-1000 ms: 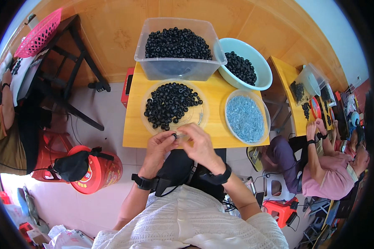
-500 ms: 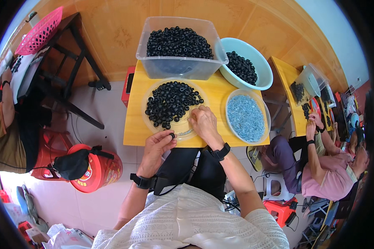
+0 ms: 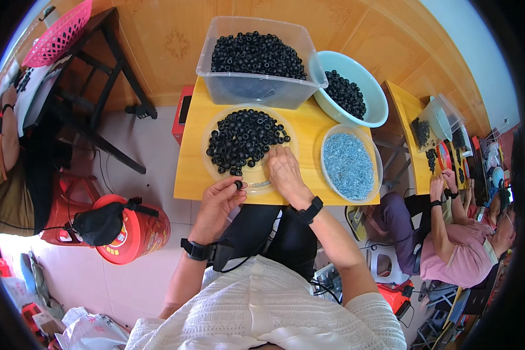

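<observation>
My left hand is closed in a pinch on a small black ring-shaped piece, held at the near edge of a shallow round clear tray. A heap of similar black pieces with holes lies in that tray. Over the tray's right side, my right hand has its fingers bent and drawn together, pointing down; its fingertips are partly hidden, so what they pinch cannot be made out. Between the hands, a few tiny pale-blue bits lie on the tray's near part.
Behind the tray stands a clear plastic bin of black pieces, beside a pale-blue basin holding more. A round tub of small clear-blue pieces sits at the yellow table's right. Co-workers sit left and right; a red bucket stands left.
The view has shifted slightly. My left hand, still pinching the black piece, has moved a little left, away from my right hand. My right hand stays at the tray's right side.
</observation>
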Motion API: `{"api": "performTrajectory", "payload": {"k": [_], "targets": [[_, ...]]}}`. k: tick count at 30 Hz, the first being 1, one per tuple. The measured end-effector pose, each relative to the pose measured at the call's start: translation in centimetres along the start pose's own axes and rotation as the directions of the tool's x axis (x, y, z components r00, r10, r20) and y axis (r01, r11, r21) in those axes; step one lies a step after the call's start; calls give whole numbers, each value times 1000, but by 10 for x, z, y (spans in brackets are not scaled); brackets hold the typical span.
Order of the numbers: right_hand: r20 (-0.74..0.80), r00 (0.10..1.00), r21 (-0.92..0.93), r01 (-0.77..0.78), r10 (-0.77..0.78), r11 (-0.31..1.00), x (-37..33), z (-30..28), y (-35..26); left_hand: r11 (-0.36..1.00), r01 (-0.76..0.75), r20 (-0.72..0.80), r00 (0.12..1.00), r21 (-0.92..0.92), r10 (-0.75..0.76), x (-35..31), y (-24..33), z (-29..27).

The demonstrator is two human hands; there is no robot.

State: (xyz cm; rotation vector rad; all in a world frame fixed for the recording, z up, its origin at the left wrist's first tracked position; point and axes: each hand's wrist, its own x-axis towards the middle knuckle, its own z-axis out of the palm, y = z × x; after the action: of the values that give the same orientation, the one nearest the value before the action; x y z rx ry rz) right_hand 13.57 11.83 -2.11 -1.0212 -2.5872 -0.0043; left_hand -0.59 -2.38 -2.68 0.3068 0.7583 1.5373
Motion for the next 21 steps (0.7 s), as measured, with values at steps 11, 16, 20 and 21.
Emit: {"api": "performTrajectory", "payload": {"k": [11,16,20,21], "targets": [[-25,988,438,-125,151,890,-9,-17,-2,995,-23,34,999,-93,26,-6,7,-1],[122,976,777,-207,180,595,-18,-45,-30,997,-21,1,1000,-76,21,-6,5,2],[327,929,872,-367,173,323,-21,-61,-53,998,-63,1,998,-11,63,-7,4,5],[326,929,872,-366,173,324,-22,-61,-54,998,-63,2,998,-12,63,-7,3,6]]}}
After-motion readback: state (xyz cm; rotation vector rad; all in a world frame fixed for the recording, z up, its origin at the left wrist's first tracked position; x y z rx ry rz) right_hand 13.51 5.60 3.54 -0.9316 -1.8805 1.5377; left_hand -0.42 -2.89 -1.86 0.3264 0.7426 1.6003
